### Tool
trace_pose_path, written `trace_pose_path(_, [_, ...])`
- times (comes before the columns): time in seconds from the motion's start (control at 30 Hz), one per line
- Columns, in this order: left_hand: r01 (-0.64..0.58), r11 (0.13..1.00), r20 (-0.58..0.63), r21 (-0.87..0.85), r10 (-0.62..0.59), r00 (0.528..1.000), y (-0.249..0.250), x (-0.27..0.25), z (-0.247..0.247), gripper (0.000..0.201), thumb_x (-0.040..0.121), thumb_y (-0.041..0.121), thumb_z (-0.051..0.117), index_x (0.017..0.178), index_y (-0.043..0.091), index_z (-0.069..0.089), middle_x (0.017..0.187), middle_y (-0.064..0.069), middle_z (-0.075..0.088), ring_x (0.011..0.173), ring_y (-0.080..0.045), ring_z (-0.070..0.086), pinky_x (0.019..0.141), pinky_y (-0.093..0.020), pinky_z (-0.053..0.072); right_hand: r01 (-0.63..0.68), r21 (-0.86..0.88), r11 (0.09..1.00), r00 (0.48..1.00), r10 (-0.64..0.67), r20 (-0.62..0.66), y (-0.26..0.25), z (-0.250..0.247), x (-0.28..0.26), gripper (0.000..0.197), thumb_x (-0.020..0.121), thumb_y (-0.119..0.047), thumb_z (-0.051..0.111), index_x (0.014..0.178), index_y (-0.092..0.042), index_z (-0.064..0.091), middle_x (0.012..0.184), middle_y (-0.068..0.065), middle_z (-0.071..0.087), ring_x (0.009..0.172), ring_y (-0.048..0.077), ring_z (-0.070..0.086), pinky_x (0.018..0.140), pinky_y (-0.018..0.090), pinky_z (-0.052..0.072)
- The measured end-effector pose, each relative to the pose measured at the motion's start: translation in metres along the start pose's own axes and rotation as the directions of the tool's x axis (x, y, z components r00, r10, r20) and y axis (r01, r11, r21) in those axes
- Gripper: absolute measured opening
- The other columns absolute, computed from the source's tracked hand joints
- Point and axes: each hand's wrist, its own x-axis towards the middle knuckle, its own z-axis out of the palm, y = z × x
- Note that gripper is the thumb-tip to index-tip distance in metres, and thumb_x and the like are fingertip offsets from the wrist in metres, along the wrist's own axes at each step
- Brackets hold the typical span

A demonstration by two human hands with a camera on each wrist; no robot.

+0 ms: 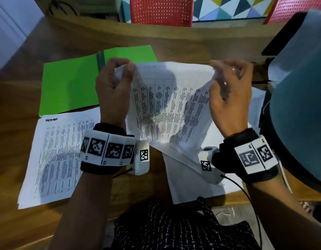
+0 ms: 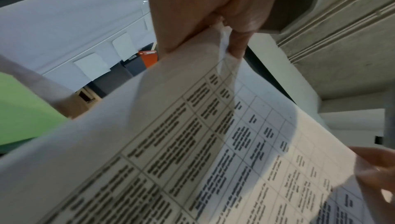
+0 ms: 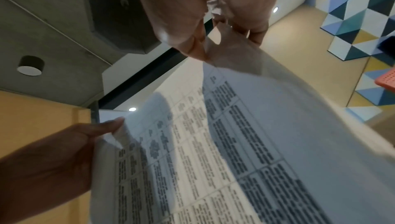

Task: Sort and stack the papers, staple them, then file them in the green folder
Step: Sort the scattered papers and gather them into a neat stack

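Papers [image 1: 167, 105] pinched by two hands: left [image 1: 113, 87], right [image 1: 228, 92].

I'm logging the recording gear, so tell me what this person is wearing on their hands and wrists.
Both hands are bare. The left wrist and right wrist each carry a black band with a white block printed with black square codes. A small white camera box with its own code sits under each wrist, and a thin black cable trails from the right one.

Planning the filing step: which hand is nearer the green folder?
Left. The left hand pinches the held sheet's corner directly over the green folder's right edge; the right hand pinches the opposite corner, well clear.
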Motion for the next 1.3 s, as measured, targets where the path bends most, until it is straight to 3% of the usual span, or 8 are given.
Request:
trace_pose_path(0.2, [0.139,0.983,-0.046,-0.121,-0.145,0.988,-0.015,-0.013,-0.003,0.017,0.095,0.014,0.040,0.080,0.022,0.039,0.074,0.006,0.044,0.063,0.008,0.048,0.062,-0.011,0.044,-0.167,0.228,0.959,0.985,0.173,-0.005,0.020,0.005,-0.010,0.046,0.083,0.008,0.041,0.126,-0.010,0.042,0.102,-0.014,0.044,0.070,-0.008,0.043,0.066,0.006,0.036])
trace_pose_path(0.37, [0.315,0.946,0.078,0.073,-0.320,0.944,-0.034,-0.032,0.003,0.026,0.094,0.003,0.042,0.119,0.002,0.048,0.106,-0.005,0.057,0.100,-0.020,0.055,0.090,-0.040,0.051,-0.496,0.415,0.763,0.868,0.440,0.228,0.026,0.023,-0.025,0.038,0.086,0.007,0.036,0.119,-0.012,0.034,0.126,0.014,0.050,0.107,0.011,0.053,0.087,0.010,0.047])
trace_pose_path(0.53, [0.192,0.974,-0.013,-0.118,-0.195,0.981,-0.015,-0.012,-0.012,0.022,0.075,0.029,0.059,0.094,0.018,0.059,0.087,0.001,0.063,0.081,-0.016,0.062,0.075,-0.035,0.054,-0.403,0.597,0.693,0.905,0.400,0.147,0.009,0.028,-0.009,0.020,0.090,-0.004,0.038,0.107,-0.014,0.040,0.111,0.005,0.047,0.096,0.003,0.049,0.084,0.007,0.041])
trace_pose_path(0.73, [0.328,0.937,0.154,-0.118,-0.309,0.938,-0.038,-0.013,-0.037,0.108,0.054,0.055,0.078,0.130,-0.007,0.033,0.121,-0.017,0.057,0.105,-0.016,0.063,0.085,-0.027,0.057,-0.425,0.585,0.691,0.901,0.388,0.195,0.002,0.044,-0.013,0.027,0.078,-0.003,0.043,0.096,-0.021,0.038,0.101,-0.001,0.047,0.085,-0.010,0.051,0.080,0.007,0.042])
trace_pose_path(0.9, [0.421,0.900,0.040,0.111,-0.428,0.903,-0.066,-0.034,-0.032,0.041,0.089,0.007,0.056,0.123,-0.014,0.047,0.102,-0.009,0.063,0.085,-0.007,0.064,0.077,-0.018,0.054,-0.517,0.458,0.723,0.856,0.438,0.275,0.010,0.058,-0.037,0.031,0.084,0.012,0.038,0.103,-0.012,0.036,0.093,-0.014,0.053,0.075,-0.020,0.055,0.072,0.008,0.044])
trace_pose_path(1.03, [0.404,0.907,-0.052,0.116,-0.400,0.915,-0.051,-0.011,-0.039,0.017,0.093,0.005,0.050,0.107,-0.002,0.055,0.073,0.005,0.052,0.062,-0.001,0.050,0.047,-0.001,0.039,-0.507,0.491,0.708,0.859,0.460,0.224,-0.003,0.070,-0.031,0.026,0.089,0.008,0.039,0.094,-0.017,0.035,0.090,-0.012,0.048,0.069,-0.023,0.051,0.068,0.001,0.042])
trace_pose_path(1.17, [0.356,0.927,-0.177,0.117,-0.333,0.926,-0.041,0.030,-0.082,0.011,0.091,0.003,0.052,0.086,0.013,0.051,0.066,0.007,0.049,0.044,0.014,0.050,0.045,-0.003,0.036,-0.468,0.346,0.813,0.881,0.399,0.254,-0.024,0.101,-0.039,0.010,0.096,-0.002,0.037,0.096,-0.007,0.028,0.078,-0.011,0.034,0.066,-0.014,0.044,0.065,0.006,0.036])
trace_pose_path(1.3, [0.444,0.854,-0.288,0.271,-0.368,0.884,-0.051,0.055,-0.140,0.011,0.089,0.008,0.054,0.097,0.014,0.052,0.095,-0.005,0.057,0.076,-0.008,0.058,0.047,-0.009,0.039,-0.482,0.161,0.861,0.803,0.360,0.475,-0.049,0.148,-0.065,0.025,0.094,-0.006,0.039,0.080,-0.024,0.029,0.081,-0.001,0.039,0.080,0.019,0.045,0.078,0.027,0.037])
